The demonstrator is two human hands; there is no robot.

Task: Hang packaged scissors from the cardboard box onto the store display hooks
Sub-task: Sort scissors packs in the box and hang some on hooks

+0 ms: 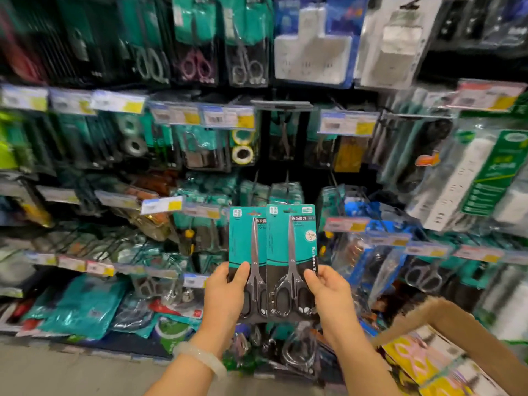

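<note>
Before the pegboard display, you hold two packs up side by side: your left hand [228,292] grips the left scissors pack [246,252] by its lower edge, and your right hand [328,292] pinches the right scissors pack [291,252], which overlaps the first. Neither card's hang hole is on a hook yet, so both remain to hang. More packaged stock lies in the cardboard box [445,318] at your right, so the job looks far from finished.
</note>
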